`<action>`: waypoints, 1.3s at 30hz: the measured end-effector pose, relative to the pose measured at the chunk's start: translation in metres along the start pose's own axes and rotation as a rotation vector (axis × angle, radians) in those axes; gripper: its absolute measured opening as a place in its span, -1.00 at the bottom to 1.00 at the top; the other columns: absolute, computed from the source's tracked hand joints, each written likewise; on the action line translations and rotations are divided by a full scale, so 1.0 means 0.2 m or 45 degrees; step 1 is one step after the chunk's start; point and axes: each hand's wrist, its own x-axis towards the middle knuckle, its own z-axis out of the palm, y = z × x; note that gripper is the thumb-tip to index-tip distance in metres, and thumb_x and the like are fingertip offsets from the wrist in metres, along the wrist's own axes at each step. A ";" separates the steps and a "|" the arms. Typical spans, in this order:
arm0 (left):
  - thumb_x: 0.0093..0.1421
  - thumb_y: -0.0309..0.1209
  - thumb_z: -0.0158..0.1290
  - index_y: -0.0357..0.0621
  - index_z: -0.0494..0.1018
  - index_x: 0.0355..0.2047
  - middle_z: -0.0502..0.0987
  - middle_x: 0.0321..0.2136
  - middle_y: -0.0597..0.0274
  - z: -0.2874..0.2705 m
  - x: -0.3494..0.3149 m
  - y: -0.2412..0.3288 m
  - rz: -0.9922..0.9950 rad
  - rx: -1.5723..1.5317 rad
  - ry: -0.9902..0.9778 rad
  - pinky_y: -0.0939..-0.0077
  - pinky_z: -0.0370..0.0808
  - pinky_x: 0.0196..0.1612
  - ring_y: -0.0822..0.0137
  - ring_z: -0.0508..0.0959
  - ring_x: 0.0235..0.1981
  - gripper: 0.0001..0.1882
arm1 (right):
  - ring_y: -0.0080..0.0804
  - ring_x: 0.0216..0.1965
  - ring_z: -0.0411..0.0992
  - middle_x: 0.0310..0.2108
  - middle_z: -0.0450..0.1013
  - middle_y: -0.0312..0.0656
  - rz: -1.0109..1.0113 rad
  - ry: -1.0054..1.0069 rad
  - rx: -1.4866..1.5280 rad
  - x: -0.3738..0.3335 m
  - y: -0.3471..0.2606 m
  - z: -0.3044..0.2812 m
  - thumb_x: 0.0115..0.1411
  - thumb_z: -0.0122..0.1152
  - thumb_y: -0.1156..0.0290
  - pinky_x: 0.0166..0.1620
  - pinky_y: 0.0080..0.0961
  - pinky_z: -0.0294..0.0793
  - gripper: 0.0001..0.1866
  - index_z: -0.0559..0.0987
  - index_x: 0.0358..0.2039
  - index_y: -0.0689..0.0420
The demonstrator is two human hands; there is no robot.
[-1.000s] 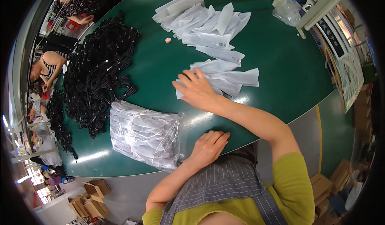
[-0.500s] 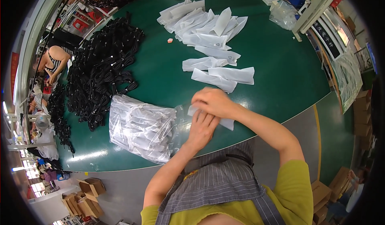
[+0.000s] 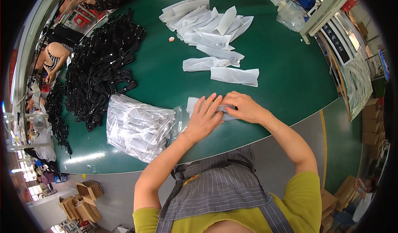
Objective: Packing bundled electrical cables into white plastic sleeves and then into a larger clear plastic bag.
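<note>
At the table's near edge a white paper-like packet (image 3: pixel 192 104) lies under both my hands. My left hand (image 3: pixel 204 120) rests on it with fingers stretched out and spread. My right hand (image 3: pixel 244 107) has its fingers curled and closed at the packet's right part; a small dark spot shows beside the fingertips. Much of the packet is hidden. To the left, a clear plastic bag (image 3: pixel 139 127) is filled with similar white packets, its loose opening facing my left hand. Beyond my hands lies a single white packet (image 3: pixel 235 76), with two more (image 3: pixel 206 63) behind it.
A heap of white packets (image 3: pixel 203 21) lies farther back on the green table (image 3: pixel 286 73). Bundled black cables (image 3: pixel 101 63) cover the left side. A crumpled clear bag (image 3: pixel 290 15) and a metal post (image 3: pixel 325 13) stand at the back right. A person (image 3: pixel 56 58) sits beyond the left edge.
One slanted packet from the near end of the row is gone. My hands, crossed closely before, are now side by side, the right farther right and the left's fingers spread.
</note>
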 end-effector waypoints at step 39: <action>-0.13 0.10 0.30 0.06 0.43 0.04 0.33 0.17 0.09 0.01 0.03 0.08 -0.568 -0.161 -0.215 -0.37 0.08 0.19 0.03 0.29 0.18 -0.26 | -0.01 0.16 0.24 0.06 0.38 -0.04 -0.225 0.744 -1.053 1.87 0.20 -0.28 0.07 0.25 0.21 0.14 0.06 0.23 -0.46 0.46 0.09 0.04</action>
